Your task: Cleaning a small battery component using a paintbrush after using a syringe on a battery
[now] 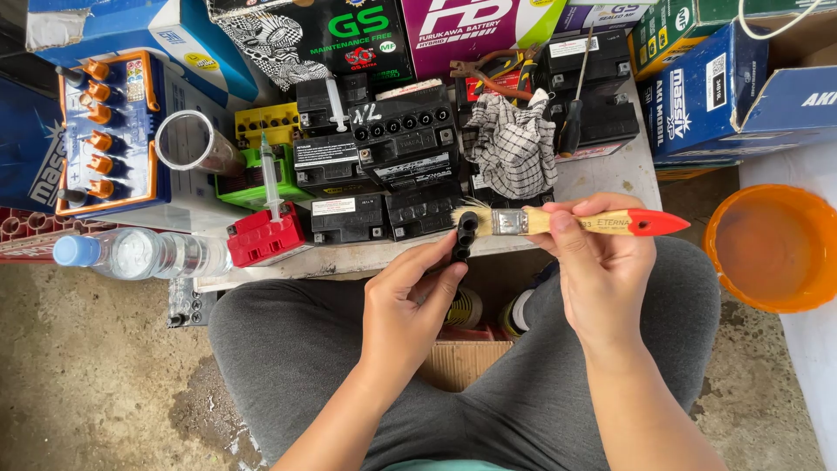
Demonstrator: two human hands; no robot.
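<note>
My left hand (410,301) pinches a small black plastic strip with round holes (465,237), held upright above my knees. In my right hand (593,262) is a paintbrush (567,221) with a pale wooden handle, a red tip and a metal ferrule. It lies level, and its light bristles touch the top of the black strip. Both hands hover just in front of a low white board (602,179) loaded with several small black batteries (410,166).
A checked cloth (510,144), a screwdriver (575,105) and pliers (488,70) lie on the batteries. At left are a red battery with a syringe (266,231), a clear tube (196,144), a water bottle (139,255) and an orange-capped battery (109,131). An orange basin (772,249) stands right. Boxes line the back.
</note>
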